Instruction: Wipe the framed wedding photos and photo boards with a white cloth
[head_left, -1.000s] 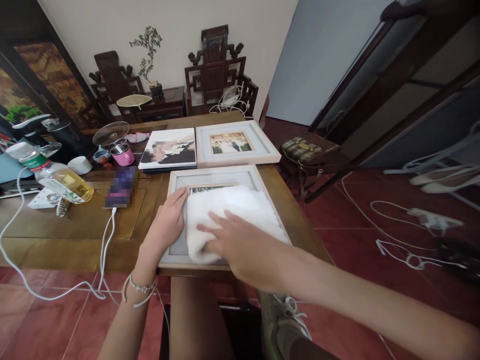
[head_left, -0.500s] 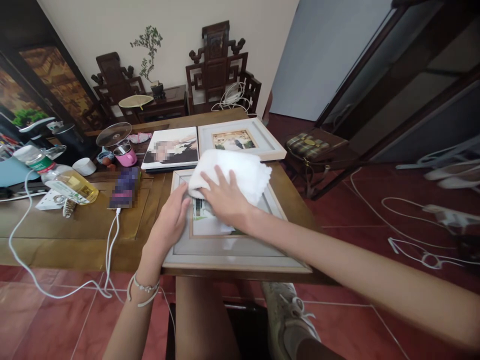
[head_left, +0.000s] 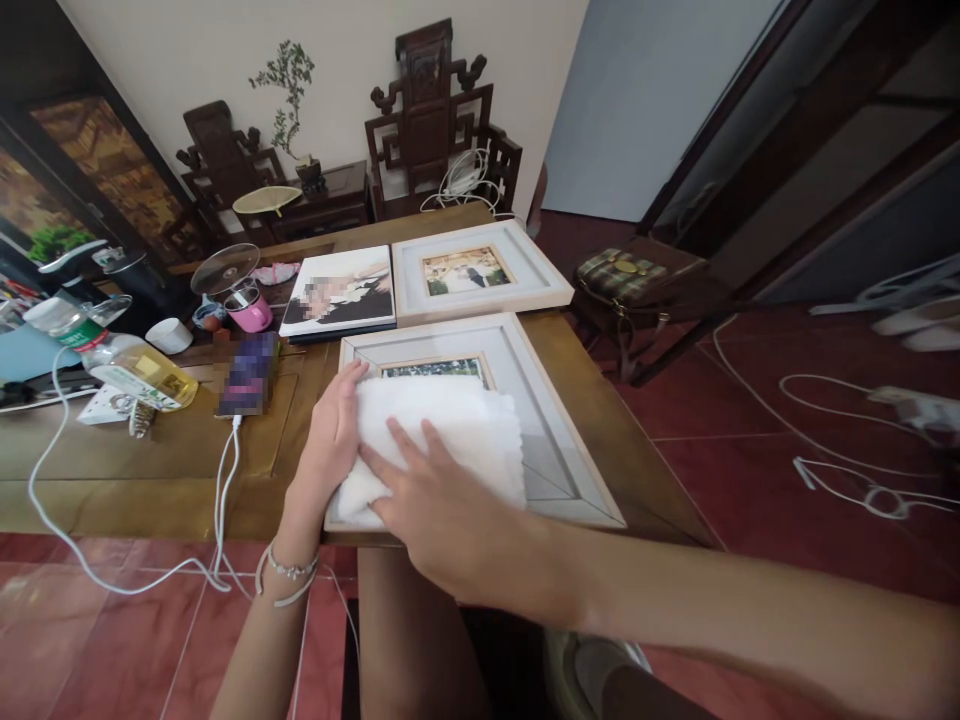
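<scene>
A large pale picture frame (head_left: 555,440) lies flat at the near edge of the wooden table (head_left: 150,450). A white fluffy cloth (head_left: 457,430) covers its near left part. My right hand (head_left: 427,500) lies flat on the cloth with fingers spread, pressing it on the glass. My left hand (head_left: 330,440) rests on the frame's left edge, fingers together and stretched along it. The top of the photo shows above the cloth.
A second framed photo (head_left: 480,270) and a canvas print (head_left: 341,290) lie behind. A phone (head_left: 247,375) on a white cable, an oil bottle (head_left: 142,365), a pink cup (head_left: 251,310) and a small fan (head_left: 221,268) stand left. Carved chairs (head_left: 431,120) line the wall. Cables lie on the red floor.
My right hand has drawn the cloth from the frame's far edge back to its near left corner. The left hand has stayed on the frame's left edge.
</scene>
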